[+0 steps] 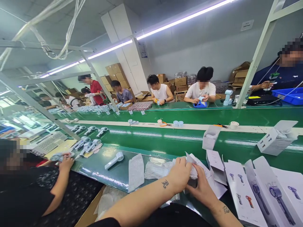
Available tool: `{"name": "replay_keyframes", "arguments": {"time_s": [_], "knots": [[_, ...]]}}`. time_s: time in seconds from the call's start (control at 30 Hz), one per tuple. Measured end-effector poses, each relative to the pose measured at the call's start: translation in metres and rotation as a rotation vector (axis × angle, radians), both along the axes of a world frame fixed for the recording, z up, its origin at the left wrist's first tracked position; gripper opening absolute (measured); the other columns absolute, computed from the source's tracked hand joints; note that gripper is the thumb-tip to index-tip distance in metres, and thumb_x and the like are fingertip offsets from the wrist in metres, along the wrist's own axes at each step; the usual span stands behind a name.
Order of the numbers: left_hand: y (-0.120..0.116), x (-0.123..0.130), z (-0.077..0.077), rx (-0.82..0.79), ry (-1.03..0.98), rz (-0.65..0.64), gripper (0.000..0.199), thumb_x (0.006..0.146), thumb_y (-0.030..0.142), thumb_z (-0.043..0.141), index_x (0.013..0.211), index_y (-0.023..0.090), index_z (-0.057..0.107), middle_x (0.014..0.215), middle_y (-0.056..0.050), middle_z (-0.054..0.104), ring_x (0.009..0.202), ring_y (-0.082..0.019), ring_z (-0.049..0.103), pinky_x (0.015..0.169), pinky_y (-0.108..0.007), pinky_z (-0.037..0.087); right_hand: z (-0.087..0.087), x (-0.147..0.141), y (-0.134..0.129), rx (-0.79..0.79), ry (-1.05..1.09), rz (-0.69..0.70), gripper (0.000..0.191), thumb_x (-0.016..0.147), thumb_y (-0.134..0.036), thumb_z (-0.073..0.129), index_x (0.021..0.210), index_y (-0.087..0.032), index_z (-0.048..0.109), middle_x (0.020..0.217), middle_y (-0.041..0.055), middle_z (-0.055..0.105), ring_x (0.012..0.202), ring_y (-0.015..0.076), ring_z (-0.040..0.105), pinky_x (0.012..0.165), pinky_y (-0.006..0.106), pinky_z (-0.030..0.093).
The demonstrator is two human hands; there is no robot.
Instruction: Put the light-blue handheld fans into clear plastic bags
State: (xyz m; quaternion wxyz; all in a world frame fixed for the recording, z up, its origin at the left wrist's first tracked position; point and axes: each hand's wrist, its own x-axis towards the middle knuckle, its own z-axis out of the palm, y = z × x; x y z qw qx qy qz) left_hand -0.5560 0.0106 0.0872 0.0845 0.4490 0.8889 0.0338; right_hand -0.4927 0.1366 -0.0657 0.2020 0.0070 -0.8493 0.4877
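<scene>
My left hand (pixel 180 174) is closed on a bubble-wrapped item (pixel 193 171) in front of me. My right hand (pixel 201 184) grips the other side of it, thumb and fingers curved around it; much of the item is hidden by the hands. Left of my hands lie another piece of bubble wrap (pixel 153 170) and a flat bubble bag (pixel 136 172). Further left is a light-blue handheld fan (pixel 114 160). Just right of my hands is an open white box (pixel 216 165), beside printed boxes (pixel 243 192) showing fan pictures.
A co-worker's hand (pixel 66 162) is at the left, near several fans (pixel 88 146). Two filled white boxes (pixel 210 137) (pixel 276 138) stand on the green belt (pixel 151 142). Several people sit across the line. A metal post (pixel 255 56) rises at the right.
</scene>
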Motion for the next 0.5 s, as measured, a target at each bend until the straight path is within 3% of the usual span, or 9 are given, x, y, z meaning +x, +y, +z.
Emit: {"name": "replay_keyframes", "arguments": {"time_s": [0.1,0.2,0.3,0.4,0.5], "knots": [[-0.012,-0.002,-0.017,0.164,-0.051,0.027,0.040,0.088,0.024,0.057,0.127,0.017,0.046,0.133,-0.014,0.049,0.118,-0.024,0.051,0.100,-0.038,0.044,-0.015,0.001,0.004,-0.042,-0.047,-0.016,0.067,0.075,-0.036,0.070,0.131,-0.024,0.034,0.127,0.0142,0.056,0.119,0.0346,0.056,0.098,0.057,0.049],[-0.021,0.002,-0.044,0.048,-0.077,-0.054,0.032,0.092,0.031,0.054,0.118,0.014,0.054,0.122,-0.015,0.058,0.116,-0.028,0.055,0.104,-0.046,0.040,-0.030,0.003,0.002,-0.061,-0.050,-0.090,0.074,0.070,-0.035,0.073,0.132,-0.025,0.033,0.124,0.0143,0.059,0.113,0.0363,0.060,0.092,0.056,0.052],[-0.023,0.009,-0.058,0.024,-0.067,-0.106,0.041,0.090,0.044,0.055,0.116,0.012,0.057,0.121,-0.017,0.061,0.117,-0.031,0.055,0.109,-0.055,0.032,-0.032,0.006,-0.003,-0.077,-0.019,-0.142,0.074,0.068,-0.039,0.074,0.130,-0.028,0.035,0.127,0.0145,0.057,0.116,0.0395,0.058,0.094,0.059,0.050],[-0.033,0.011,-0.047,0.248,-0.053,-0.108,0.034,0.093,0.047,0.051,0.112,0.020,0.060,0.119,-0.011,0.064,0.119,-0.027,0.055,0.113,-0.059,0.023,-0.009,0.004,-0.002,-0.072,-0.032,-0.086,0.067,0.072,-0.045,0.072,0.128,-0.030,0.038,0.126,0.0134,0.057,0.116,0.0392,0.057,0.096,0.059,0.048],[-0.064,0.003,-0.034,0.576,0.017,0.018,0.024,0.097,0.031,0.041,0.101,0.021,0.062,0.106,-0.009,0.068,0.109,-0.021,0.059,0.112,-0.050,0.030,0.033,-0.018,0.010,-0.062,-0.034,-0.095,0.071,0.072,-0.048,0.070,0.130,-0.027,0.036,0.127,0.0135,0.053,0.110,0.0360,0.059,0.096,0.057,0.047]]}}
